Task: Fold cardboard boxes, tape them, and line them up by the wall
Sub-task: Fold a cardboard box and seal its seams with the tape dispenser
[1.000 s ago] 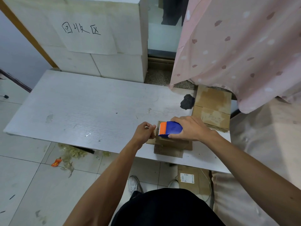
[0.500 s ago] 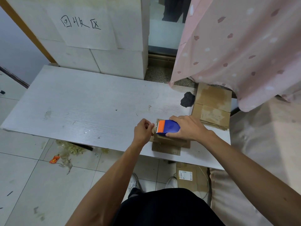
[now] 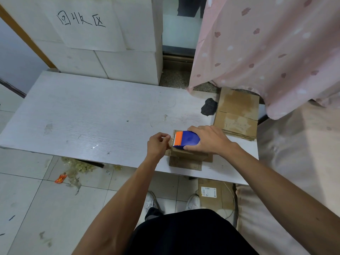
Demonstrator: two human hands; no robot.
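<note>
White wood-grain table (image 3: 92,116): stack of flat brown cardboard sheets (image 3: 237,115) at its far right. Small brown cardboard box (image 3: 185,156) near front edge. Right hand (image 3: 209,139) grips blue-and-orange tape dispenser (image 3: 187,138) atop box. Left hand (image 3: 158,144) pinches clear tape end (image 3: 170,141) beside dispenser.

Long white wood-grain tabletop (image 3: 92,107), scuffed, running left to right. Small brown cardboard box (image 3: 184,155) at 4 o'clock, close to near edge, corrugated flaps splayed flat on surface. Stack of flattened brown cardboard sheets (image 3: 237,115) at 3 o'clock, at right end, well apart from box. Irregular black patch (image 3: 208,107) at 2 o'clock, just beside stack's left edge. Crumpled clear scrap (image 3: 165,117) near centre. Grey smudge (image 3: 48,128) at 9 o'clock. Glossy streak (image 3: 94,145) at 7 o'clock.
</note>
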